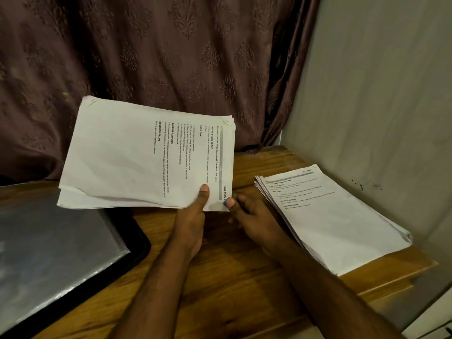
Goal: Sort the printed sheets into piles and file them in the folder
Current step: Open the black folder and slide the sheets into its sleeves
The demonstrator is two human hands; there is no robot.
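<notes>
From the head camera, the left hand (193,216) holds a sheaf of printed sheets (146,155) lifted off the wooden table (234,277), thumb pressed flat on the top page near its near right corner and the fingers hidden underneath, so the sheaf is pinched between them. The right hand (254,216) sits just beside that same corner with its fingertips at the paper's edge; its fingers are curled, but whether it actually pinches a sheet or only touches the edge I cannot tell. The top page reads sideways, with a heading band along the right edge. To the right, near the wall (367,106), 1 pile of sheets (330,216) lies flat on the table, its edges fanned and uneven. At the near left lies the folder (61,253), dark-rimmed with a shiny clear sleeve, open and flat. A patterned curtain (159,57) hangs at the far side. The held sheaf is light but limp: its far left part sags, and the lower pages have slipped out of line. Judging by that, loose sheets will slide against each other, so a firm pinch at a corner, with support under the middle, looks the safest hold.
</notes>
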